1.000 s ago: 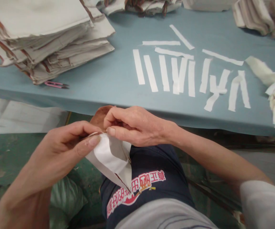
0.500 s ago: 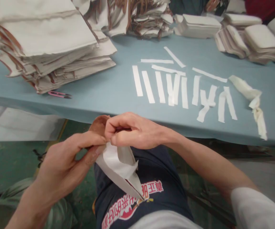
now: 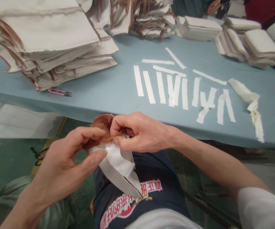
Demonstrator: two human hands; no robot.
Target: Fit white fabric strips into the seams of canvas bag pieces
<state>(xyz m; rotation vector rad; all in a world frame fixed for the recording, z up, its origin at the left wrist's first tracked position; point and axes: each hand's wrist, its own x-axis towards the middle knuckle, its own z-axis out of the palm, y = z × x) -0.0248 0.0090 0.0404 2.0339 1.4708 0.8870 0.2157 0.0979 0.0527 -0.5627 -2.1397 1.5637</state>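
Observation:
A piece with a white fabric side and a brown side hangs over my lap, in front of the table's near edge. My right hand pinches its brown upper edge between thumb and fingers. On the left of the same piece, my left hand has its fingers on the brown part and its thumb on the white part, gripping it more loosely. A white strip lies against the piece just below my right fingertips. Several white strips are spread on the blue table beyond my hands.
Stacked white and brown pieces stand on the blue table at left. Pink snips lie before them. Folded white stacks and a crumpled cream strip are at right. A person's hand shows at the back.
My left thumb has moved down and apart from its fingers. My right hand has shifted slightly right with the brown edge, and more of the brown side shows between my hands.

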